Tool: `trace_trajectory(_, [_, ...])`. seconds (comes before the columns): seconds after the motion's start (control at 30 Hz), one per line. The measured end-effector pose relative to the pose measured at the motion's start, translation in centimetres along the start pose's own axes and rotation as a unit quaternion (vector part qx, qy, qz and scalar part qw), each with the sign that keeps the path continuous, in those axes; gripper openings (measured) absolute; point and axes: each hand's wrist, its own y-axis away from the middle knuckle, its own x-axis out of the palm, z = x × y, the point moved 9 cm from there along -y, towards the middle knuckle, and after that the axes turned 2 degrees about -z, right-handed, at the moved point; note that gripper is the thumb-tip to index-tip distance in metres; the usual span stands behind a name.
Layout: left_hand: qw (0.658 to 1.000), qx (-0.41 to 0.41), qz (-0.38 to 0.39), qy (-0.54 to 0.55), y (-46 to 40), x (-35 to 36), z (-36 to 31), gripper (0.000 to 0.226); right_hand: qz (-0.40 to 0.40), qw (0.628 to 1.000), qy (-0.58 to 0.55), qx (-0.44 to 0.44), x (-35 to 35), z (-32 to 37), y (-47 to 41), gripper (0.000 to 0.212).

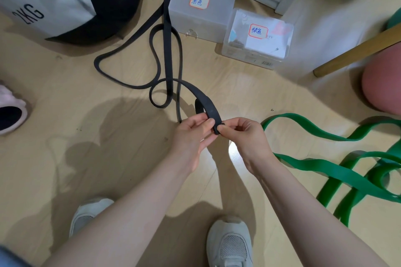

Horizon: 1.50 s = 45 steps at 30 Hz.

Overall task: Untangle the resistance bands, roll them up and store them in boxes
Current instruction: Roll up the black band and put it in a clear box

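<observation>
fingers (208, 124) of left hand (191, 136) pinch folded end of black band (167, 54) | right hand (243, 134) pinches same end | band's loops trail far-left over floor (86, 136) | green band (338, 169) lies right, untouched | two boxes (201, 17) far

Weighted bag (54, 0) – pink ball (384, 84); wooden stick (355, 52).

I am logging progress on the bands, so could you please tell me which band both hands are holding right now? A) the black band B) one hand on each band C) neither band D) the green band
A: the left hand and right hand both pinch one end of the black band, while the green band lies untouched on the floor.
</observation>
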Motion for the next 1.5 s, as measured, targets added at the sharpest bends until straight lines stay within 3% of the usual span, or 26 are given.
trace_trajectory(0.13, [1.000,0.005,-0.002,-0.016,0.1,-0.2,0.0,0.014,0.003,1.000,0.005,0.015,0.2,-0.1,0.1,0.008])
trace_trajectory(0.27, [1.000,-0.001,-0.011,-0.025,0.3,-0.3,0.4,0.015,-0.008,0.997,-0.056,0.054,-0.6,-0.6,-0.2,0.042])
trace_trajectory(0.43, [0.998,0.012,0.048,-0.038,0.8,1.0,-0.1,0.028,0.049,0.997,-0.037,0.040,0.4,0.5,-0.4,0.017])
trace_trajectory(0.57, [0.995,0.047,0.013,-0.089,1.0,0.3,-0.9,0.029,0.043,0.982,-0.139,0.125,1.1,-0.9,-0.3,0.012])
trace_trajectory(0.63, [0.996,0.041,-0.003,-0.084,1.0,0.0,-1.2,0.025,0.049,0.977,-0.168,0.125,1.5,-1.1,-0.2,0.012])
trace_trajectory(0.7, [0.997,0.022,-0.009,-0.075,1.0,-0.2,-1.4,0.022,0.072,0.986,-0.136,0.067,1.8,-0.4,0.1,0.006])
trace_trajectory(0.8, [0.999,-0.027,-0.016,-0.037,0.9,-0.6,-1.3,0.021,0.098,0.989,0.020,-0.108,1.4,1.8,0.9,0.028])
trace_trajectory(0.9, [0.997,-0.076,0.001,0.011,1.2,-0.6,-1.1,0.022,0.134,0.940,0.158,-0.272,2.3,4.2,2.2,0.027])
trace_trajectory(0.97, [0.994,-0.108,0.002,0.037,1.5,-0.7,-0.8,0.017,0.132,0.911,0.211,-0.328,2.6,5.0,2.2,0.025])
trace_trajectory(1.23, [0.986,-0.141,0.029,0.087,1.9,-0.7,-0.5,0.020,0.155,0.899,0.231,-0.338,3.6,5.3,2.2,0.018])
trace_trajectory(1.37, [0.982,-0.149,0.042,0.106,2.0,-0.7,0.0,0.009,0.141,0.917,0.235,-0.289,3.3,4.6,1.5,0.010])
trace_trajectory(1.5, [0.988,-0.139,0.020,0.068,1.7,-1.4,0.0,0.018,0.172,0.880,0.296,-0.328,4.4,4.3,1.7,0.018])
